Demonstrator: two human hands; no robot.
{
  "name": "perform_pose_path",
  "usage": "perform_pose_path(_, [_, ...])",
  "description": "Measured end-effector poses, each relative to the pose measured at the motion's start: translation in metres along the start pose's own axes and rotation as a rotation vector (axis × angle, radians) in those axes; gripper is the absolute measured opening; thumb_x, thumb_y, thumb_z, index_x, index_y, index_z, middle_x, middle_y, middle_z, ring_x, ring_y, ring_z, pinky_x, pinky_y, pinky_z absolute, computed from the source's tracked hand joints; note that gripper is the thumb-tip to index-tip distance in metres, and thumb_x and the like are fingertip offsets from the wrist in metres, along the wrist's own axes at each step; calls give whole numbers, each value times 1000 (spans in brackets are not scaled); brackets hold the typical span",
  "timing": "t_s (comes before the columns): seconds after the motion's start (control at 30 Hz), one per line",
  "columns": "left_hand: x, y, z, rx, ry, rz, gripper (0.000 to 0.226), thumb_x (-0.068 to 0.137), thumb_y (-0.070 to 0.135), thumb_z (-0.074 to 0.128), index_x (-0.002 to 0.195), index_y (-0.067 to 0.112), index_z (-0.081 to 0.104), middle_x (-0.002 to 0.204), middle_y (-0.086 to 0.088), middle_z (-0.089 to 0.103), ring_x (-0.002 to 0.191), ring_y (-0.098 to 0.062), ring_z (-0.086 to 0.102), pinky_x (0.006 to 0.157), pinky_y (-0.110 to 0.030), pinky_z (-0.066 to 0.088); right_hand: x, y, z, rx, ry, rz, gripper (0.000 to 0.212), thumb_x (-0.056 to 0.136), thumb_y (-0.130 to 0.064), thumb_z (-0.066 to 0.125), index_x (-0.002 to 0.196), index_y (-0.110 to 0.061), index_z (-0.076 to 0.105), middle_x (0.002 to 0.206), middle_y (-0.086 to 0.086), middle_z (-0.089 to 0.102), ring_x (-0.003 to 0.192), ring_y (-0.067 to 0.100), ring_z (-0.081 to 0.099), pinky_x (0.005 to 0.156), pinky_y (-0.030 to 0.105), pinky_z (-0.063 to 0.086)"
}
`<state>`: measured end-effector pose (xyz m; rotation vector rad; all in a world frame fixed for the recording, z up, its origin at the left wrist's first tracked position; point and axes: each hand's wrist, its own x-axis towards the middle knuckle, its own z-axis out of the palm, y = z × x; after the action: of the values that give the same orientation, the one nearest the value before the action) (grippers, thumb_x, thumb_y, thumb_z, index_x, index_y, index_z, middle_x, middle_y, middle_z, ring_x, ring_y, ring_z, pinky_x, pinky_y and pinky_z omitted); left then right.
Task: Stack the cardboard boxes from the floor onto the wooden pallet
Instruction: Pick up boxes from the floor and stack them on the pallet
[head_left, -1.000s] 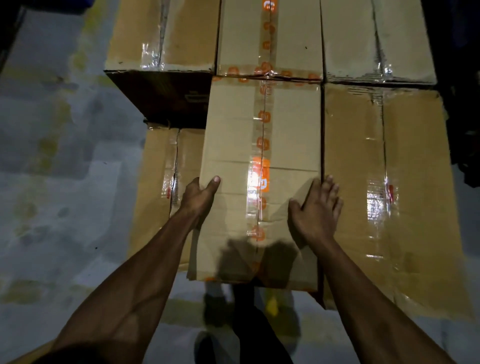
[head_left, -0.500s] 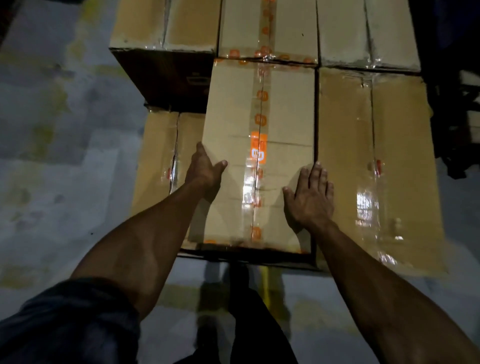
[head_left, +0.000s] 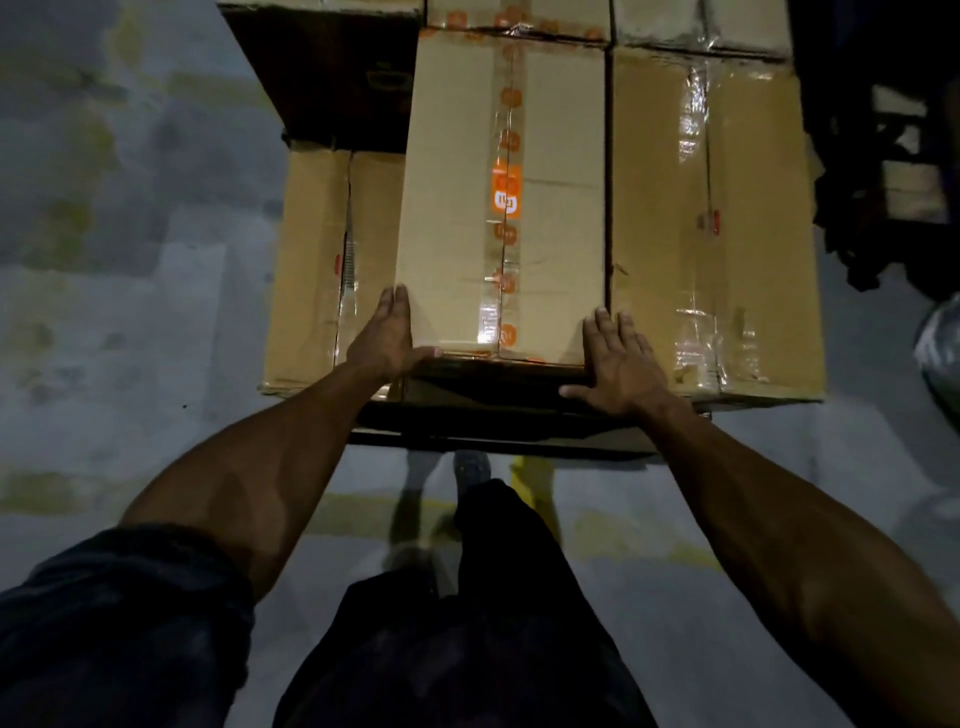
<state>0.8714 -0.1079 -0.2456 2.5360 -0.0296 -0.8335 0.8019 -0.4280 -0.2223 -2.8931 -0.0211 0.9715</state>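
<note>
From the head camera I see my left hand (head_left: 388, 338) with straight fingers laid flat along the left side of the middle cardboard box (head_left: 498, 197), the thumb stretched over its near top edge. My right hand (head_left: 621, 364) is also spread flat, the fingers on the near right corner of the same box and the thumb pointing left along its front face. The two hands stand apart, one at each near corner, and grip nothing.

This box sits on top of the stack, tight against the taller-lying box (head_left: 717, 223) just right of my right hand. Left of my left hand is a lower box (head_left: 317, 260). Beyond it a dark box side (head_left: 332, 83) rises. Below my hands a dark edge (head_left: 493, 436) shows, perhaps the pallet, but the light is too poor. The grey floor (head_left: 130, 312) to the left lies open.
</note>
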Motion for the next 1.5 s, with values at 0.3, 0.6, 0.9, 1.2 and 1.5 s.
perform_pose_path(0.3, [-5, 4, 6, 30, 58, 2, 120, 80, 30, 84, 160, 7, -3, 169, -12, -4, 153, -32, 17, 119, -41, 25, -15, 8, 11, -243, 98, -70, 91, 96, -4, 49, 157, -9, -17, 165, 11, -23, 153, 32, -16, 126, 40, 3])
perform_pose_path(0.6, [-8, 6, 12, 4, 91, -4, 119, 79, 29, 85, 160, 10, 0, 170, -8, -1, 153, -31, 20, 119, -46, 30, -14, 9, 15, -262, 121, -52, 94, 93, 3, 50, 156, -9, -19, 164, 11, -24, 152, 32, -18, 125, 41, -1])
perform_pose_path(0.9, [3, -7, 15, -338, 66, -13, 108, 88, 36, 75, 161, 12, 0, 170, -4, 7, 154, -20, 15, 123, -34, 19, 1, -16, 7, -158, 34, 88, 107, 89, -28, 64, 156, -2, -15, 165, 18, -20, 152, 40, -16, 123, 48, 0])
perform_pose_path(1.2, [23, -24, 8, -677, 6, -1, 111, 74, 48, 69, 159, 10, 8, 155, -11, 40, 143, -26, 39, 120, -49, 31, 17, -39, 3, 290, 197, 239, 102, 85, -41, 64, 160, -9, 3, 169, 8, -3, 154, 32, -12, 123, 46, -4])
perform_pose_path(1.5, [21, -23, 6, -710, -5, 28, 99, 75, 39, 70, 157, 18, 17, 145, -5, 49, 135, -25, 47, 117, -50, 36, 34, -64, -19, 709, 350, 487, 97, 86, -51, 69, 157, -6, 21, 165, 12, 21, 155, 30, -5, 124, 43, 5])
